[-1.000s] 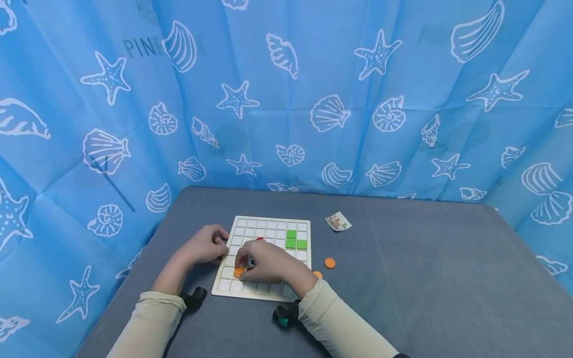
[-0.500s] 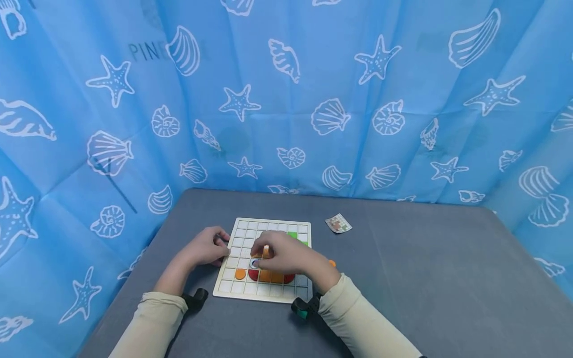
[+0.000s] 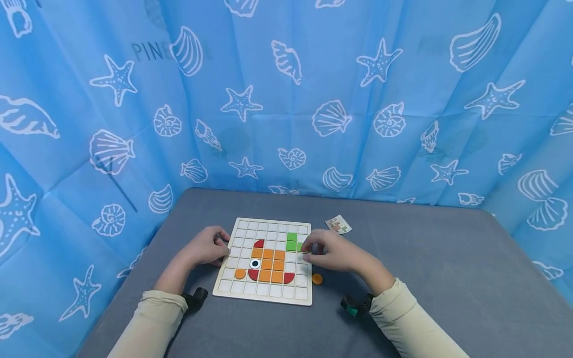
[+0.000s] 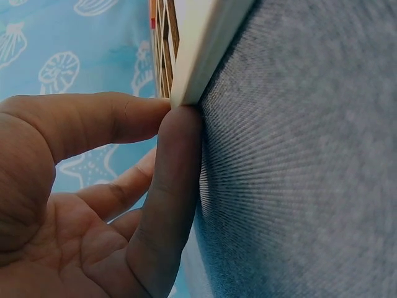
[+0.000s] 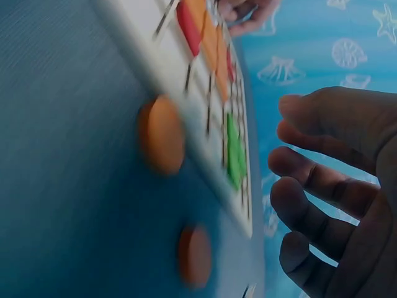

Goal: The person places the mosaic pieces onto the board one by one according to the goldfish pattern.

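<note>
A white grid board [image 3: 264, 299] lies on the table. My left hand [image 3: 203, 247] pinches its left edge between thumb and forefinger; the left wrist view shows both on the board's edge [image 4: 208, 46]. Orange and red tiles [image 3: 272, 265] form a block on the grid, with a round eye tile [image 3: 254, 263] at its left and an orange disc [image 3: 240, 274] further left. Green squares [image 3: 292, 241] sit near the right side. Over the right edge hovers my right hand [image 3: 337, 250], fingers loosely bent, holding nothing. Two orange discs [image 5: 162, 135] lie beside the board; the head view shows one.
A small card [image 3: 338, 224] with a coloured grid pattern lies beyond the board's far right corner. The grey table [image 3: 425, 258] stretches to the right. A blue shell-patterned curtain [image 3: 286, 134] hangs around the far and left sides.
My right hand has let go of the eye tile, now lying on the grid, and has moved right to the board's edge. The left hand has stayed at the left edge.
</note>
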Motion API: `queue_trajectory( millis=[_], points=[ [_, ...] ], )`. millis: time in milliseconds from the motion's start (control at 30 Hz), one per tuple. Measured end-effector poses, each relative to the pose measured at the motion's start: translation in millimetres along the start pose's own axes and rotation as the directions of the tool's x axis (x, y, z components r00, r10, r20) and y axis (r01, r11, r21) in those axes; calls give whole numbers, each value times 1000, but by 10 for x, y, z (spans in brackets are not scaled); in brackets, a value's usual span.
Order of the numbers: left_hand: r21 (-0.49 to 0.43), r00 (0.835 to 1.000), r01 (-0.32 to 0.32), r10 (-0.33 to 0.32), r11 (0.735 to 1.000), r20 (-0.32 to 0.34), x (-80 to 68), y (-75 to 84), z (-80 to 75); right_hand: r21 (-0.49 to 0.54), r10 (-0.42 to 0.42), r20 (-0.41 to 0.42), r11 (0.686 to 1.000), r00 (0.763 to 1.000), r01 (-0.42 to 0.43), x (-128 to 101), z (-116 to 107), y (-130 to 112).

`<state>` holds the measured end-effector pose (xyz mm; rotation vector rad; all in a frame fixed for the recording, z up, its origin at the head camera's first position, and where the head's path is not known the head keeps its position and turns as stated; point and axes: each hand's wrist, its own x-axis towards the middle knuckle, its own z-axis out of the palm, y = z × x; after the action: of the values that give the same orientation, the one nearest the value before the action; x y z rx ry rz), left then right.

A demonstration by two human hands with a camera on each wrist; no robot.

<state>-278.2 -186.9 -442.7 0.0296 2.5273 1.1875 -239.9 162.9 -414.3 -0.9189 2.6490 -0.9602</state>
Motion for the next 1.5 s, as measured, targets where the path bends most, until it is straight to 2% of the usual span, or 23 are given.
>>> queue_trajectory(
  millis=[300,467,1100,1500],
  points=[
    [5,1000,6,-6,1000,-3,7,-13,2,16,39,-4,999,999,-39,-339,-26,344],
    [5,1000,2,-2,1000,-12,28,-19,1,26,72,-1,997,997,-72,-417,-8,438],
    [-14,1000,-16,16,1000,0,13,-22,3,21,115,23,993,993,-116,-437,-15,470],
    [-31,999,-30,31,999,8,-7,-40,-20,81,68,-16,994,998,-67,-405,-13,410]
  ],
)
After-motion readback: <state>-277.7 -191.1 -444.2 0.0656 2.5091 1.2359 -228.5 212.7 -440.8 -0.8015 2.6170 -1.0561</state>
